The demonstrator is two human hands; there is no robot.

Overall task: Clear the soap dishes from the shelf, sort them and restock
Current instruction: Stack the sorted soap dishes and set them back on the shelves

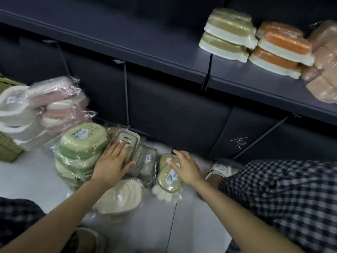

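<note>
The dark shelf [164, 57] already carries olive and orange soap dishes [228, 33] at its right end, so restocking looks underway while wrapped piles [82, 143] wait sorted on the floor [27, 179]. The left hand [113, 161] rests open-fingered on a taupe dish [127, 139] and the right hand [186, 167] lies loosely open on an olive dish [169, 178]; next, each grip must close round a dish and lift it to the shelf.

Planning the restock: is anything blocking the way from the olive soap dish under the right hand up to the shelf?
Nothing visible does. The right hand rests on the olive soap dish, and the shelf above is bare left of the olive stack.
</note>
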